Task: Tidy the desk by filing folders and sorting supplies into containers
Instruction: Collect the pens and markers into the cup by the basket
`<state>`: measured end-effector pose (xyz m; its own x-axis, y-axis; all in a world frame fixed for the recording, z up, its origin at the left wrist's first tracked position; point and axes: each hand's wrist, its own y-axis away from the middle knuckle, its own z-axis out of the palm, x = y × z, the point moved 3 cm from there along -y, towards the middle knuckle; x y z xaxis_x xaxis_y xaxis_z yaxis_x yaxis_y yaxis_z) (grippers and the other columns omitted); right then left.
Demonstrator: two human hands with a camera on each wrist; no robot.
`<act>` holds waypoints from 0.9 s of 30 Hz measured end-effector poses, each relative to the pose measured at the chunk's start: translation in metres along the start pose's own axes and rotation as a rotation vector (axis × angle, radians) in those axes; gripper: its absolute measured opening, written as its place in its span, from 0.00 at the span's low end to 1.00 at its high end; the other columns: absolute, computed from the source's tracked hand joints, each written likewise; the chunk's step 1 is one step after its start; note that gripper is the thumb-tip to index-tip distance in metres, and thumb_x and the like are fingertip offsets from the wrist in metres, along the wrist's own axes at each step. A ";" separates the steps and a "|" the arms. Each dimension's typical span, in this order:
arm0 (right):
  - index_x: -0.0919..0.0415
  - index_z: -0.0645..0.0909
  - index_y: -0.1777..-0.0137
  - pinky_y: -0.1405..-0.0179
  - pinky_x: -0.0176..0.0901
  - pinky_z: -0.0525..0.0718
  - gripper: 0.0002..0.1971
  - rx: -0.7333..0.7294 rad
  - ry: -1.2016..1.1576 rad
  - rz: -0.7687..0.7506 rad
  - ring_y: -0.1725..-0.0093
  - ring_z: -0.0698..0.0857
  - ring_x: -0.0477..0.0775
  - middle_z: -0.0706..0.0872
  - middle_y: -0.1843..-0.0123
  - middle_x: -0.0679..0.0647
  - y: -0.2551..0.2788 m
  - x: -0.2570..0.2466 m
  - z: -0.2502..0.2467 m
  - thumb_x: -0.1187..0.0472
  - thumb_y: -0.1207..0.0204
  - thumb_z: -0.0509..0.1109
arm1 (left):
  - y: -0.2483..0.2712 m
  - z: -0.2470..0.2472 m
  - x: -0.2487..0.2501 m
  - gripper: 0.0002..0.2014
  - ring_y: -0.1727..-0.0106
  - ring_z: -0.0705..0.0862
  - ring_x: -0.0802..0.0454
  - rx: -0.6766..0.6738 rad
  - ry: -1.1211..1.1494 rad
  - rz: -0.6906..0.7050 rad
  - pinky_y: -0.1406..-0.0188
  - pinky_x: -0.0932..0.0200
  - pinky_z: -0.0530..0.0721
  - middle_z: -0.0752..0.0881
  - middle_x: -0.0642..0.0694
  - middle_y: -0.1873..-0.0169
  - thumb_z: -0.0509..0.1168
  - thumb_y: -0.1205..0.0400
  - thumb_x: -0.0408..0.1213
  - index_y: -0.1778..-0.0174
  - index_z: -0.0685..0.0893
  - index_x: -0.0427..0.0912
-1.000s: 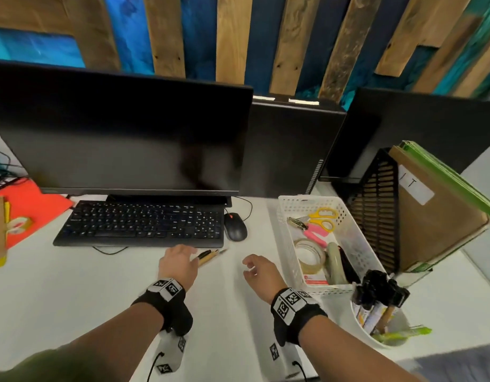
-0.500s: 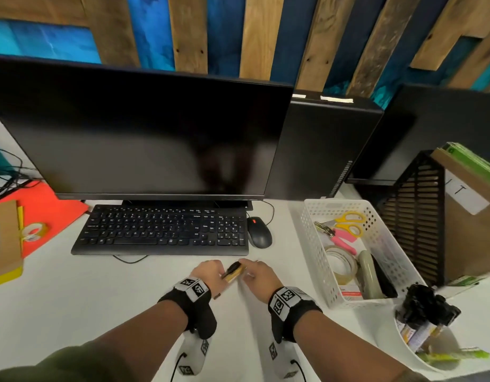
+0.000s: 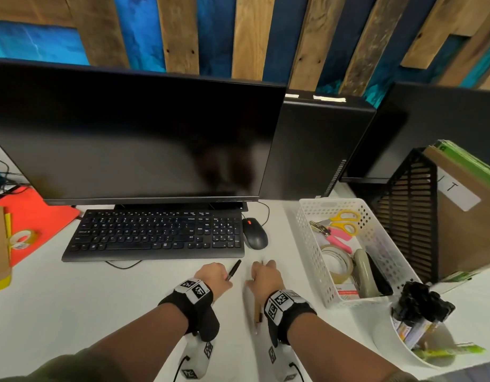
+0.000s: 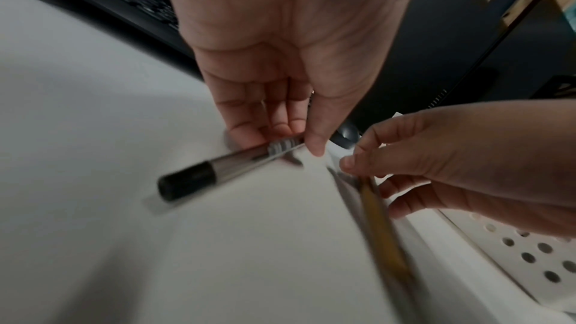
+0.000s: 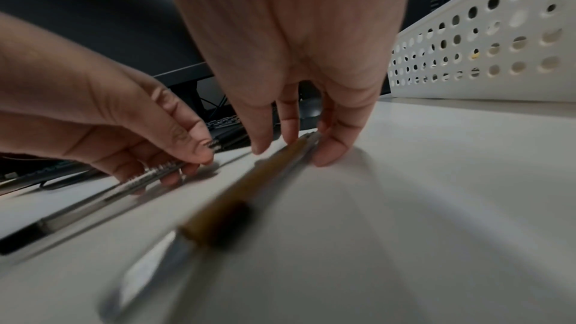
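My left hand (image 3: 224, 274) pinches a clear pen with a black cap (image 3: 233, 269) near its ribbed grip, just in front of the keyboard. The left wrist view shows my thumb and fingers of the left hand (image 4: 296, 142) closed on that pen (image 4: 218, 169), low over the desk. My right hand (image 3: 265, 275) sits close beside it and grips a yellow-brown pen (image 5: 249, 181) together with a second clear one, both blurred. Their long ends trail back under my right wrist (image 3: 256, 312). The right hand (image 5: 290, 149) holds them by the tips.
A white perforated basket (image 3: 304, 230) with scissors and tape stands to the right. Nearer me is a white cup (image 3: 387, 343) of markers. A black file rack (image 3: 409, 210) holds brown and green folders. An orange folder (image 3: 37, 213), a tape roll (image 3: 22, 239) and the keyboard (image 3: 155, 232) lie left.
My left hand had the pens at the keyboard's edge, then both hands met over them. Now the hands have drawn apart, the black-capped pen in the left, the yellow-brown one in the right.
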<state>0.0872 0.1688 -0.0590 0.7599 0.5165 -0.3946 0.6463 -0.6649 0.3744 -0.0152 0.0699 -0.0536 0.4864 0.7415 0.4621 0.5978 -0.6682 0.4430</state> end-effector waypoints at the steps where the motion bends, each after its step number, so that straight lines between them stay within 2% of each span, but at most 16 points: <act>1: 0.63 0.74 0.41 0.43 0.46 0.81 0.12 -0.002 0.036 0.004 0.43 0.80 0.64 0.71 0.38 0.62 0.000 0.002 0.000 0.64 0.24 0.61 | 0.001 0.000 0.001 0.04 0.44 0.84 0.47 0.005 -0.001 -0.003 0.45 0.58 0.80 0.85 0.46 0.46 0.66 0.24 0.41 0.62 0.77 0.48; 3: 0.64 0.70 0.34 0.42 0.47 0.79 0.17 0.000 0.069 0.030 0.39 0.79 0.65 0.72 0.35 0.63 0.001 0.006 -0.001 0.68 0.23 0.58 | 0.001 0.002 0.003 0.06 0.48 0.83 0.48 0.017 0.020 -0.017 0.49 0.60 0.79 0.84 0.46 0.51 0.65 0.23 0.41 0.65 0.75 0.49; 6: 0.65 0.63 0.29 0.39 0.48 0.78 0.22 0.013 0.061 0.074 0.34 0.78 0.63 0.74 0.33 0.63 0.003 0.014 -0.003 0.69 0.23 0.60 | 0.003 0.005 0.008 0.13 0.55 0.79 0.51 0.037 0.053 -0.031 0.55 0.62 0.76 0.80 0.50 0.57 0.65 0.24 0.41 0.72 0.70 0.52; 11: 0.66 0.64 0.32 0.35 0.46 0.75 0.18 -0.033 -0.012 0.168 0.31 0.77 0.62 0.75 0.31 0.62 0.010 0.032 -0.004 0.67 0.21 0.60 | 0.010 0.009 0.021 0.14 0.51 0.82 0.47 0.051 0.066 -0.028 0.50 0.59 0.79 0.79 0.50 0.59 0.65 0.23 0.41 0.73 0.70 0.51; 15: 0.62 0.73 0.42 0.35 0.41 0.73 0.08 -0.115 -0.084 0.109 0.31 0.77 0.60 0.76 0.30 0.64 0.016 0.048 -0.014 0.66 0.17 0.55 | 0.019 0.014 0.032 0.14 0.56 0.79 0.51 0.078 0.095 -0.028 0.51 0.58 0.80 0.80 0.51 0.64 0.66 0.24 0.40 0.74 0.71 0.51; 16: 0.59 0.75 0.49 0.34 0.43 0.73 0.08 -0.121 -0.123 0.106 0.33 0.78 0.61 0.78 0.34 0.65 0.018 0.053 -0.017 0.64 0.16 0.54 | 0.021 0.017 0.036 0.14 0.56 0.79 0.51 0.079 0.104 -0.027 0.52 0.58 0.80 0.80 0.51 0.64 0.66 0.24 0.39 0.75 0.71 0.51; 18: 0.53 0.68 0.66 0.37 0.51 0.78 0.14 -0.132 -0.263 0.101 0.47 0.81 0.60 0.80 0.49 0.66 0.020 0.064 -0.021 0.62 0.18 0.55 | 0.025 0.021 0.045 0.14 0.57 0.80 0.50 0.088 0.147 -0.019 0.53 0.57 0.81 0.80 0.50 0.64 0.66 0.24 0.39 0.75 0.73 0.50; 19: 0.54 0.66 0.67 0.41 0.53 0.80 0.14 -0.106 -0.350 0.091 0.54 0.80 0.58 0.80 0.55 0.63 0.022 0.071 -0.024 0.62 0.18 0.55 | 0.028 0.024 0.052 0.12 0.57 0.80 0.50 0.090 0.185 -0.005 0.52 0.56 0.82 0.80 0.51 0.64 0.67 0.24 0.39 0.73 0.74 0.50; 20: 0.55 0.67 0.66 0.47 0.53 0.81 0.12 -0.084 -0.424 0.076 0.59 0.79 0.57 0.80 0.60 0.60 0.026 0.078 -0.029 0.62 0.19 0.55 | 0.031 0.026 0.060 0.09 0.58 0.81 0.49 0.088 0.240 0.011 0.52 0.55 0.82 0.81 0.50 0.64 0.67 0.25 0.38 0.70 0.76 0.50; 22: 0.58 0.70 0.59 0.59 0.47 0.76 0.08 -0.052 -0.567 0.050 0.68 0.76 0.51 0.78 0.67 0.54 0.042 0.081 -0.049 0.66 0.19 0.53 | 0.036 0.030 0.074 0.04 0.60 0.84 0.48 0.078 0.391 0.050 0.54 0.54 0.83 0.83 0.48 0.65 0.66 0.24 0.34 0.57 0.79 0.46; 25: 0.59 0.70 0.56 0.70 0.37 0.70 0.09 0.035 -0.749 -0.007 0.70 0.70 0.47 0.71 0.68 0.50 0.068 0.095 -0.085 0.72 0.21 0.52 | 0.045 0.038 0.106 0.20 0.63 0.82 0.45 0.085 0.609 0.146 0.64 0.56 0.82 0.81 0.48 0.64 0.64 0.23 0.27 0.35 0.74 0.44; 27: 0.55 0.71 0.57 0.71 0.35 0.68 0.10 0.083 -0.838 -0.074 0.70 0.69 0.46 0.70 0.68 0.49 0.083 0.104 -0.107 0.70 0.19 0.55 | 0.052 0.041 0.129 0.32 0.62 0.82 0.45 0.083 0.683 0.203 0.67 0.58 0.82 0.79 0.47 0.60 0.64 0.23 0.24 0.26 0.65 0.52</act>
<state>0.2273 0.2246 0.0208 0.3923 0.0111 -0.9198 0.6605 -0.6994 0.2732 0.1052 0.1331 -0.0021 0.1016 0.3810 0.9190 0.5972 -0.7622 0.2499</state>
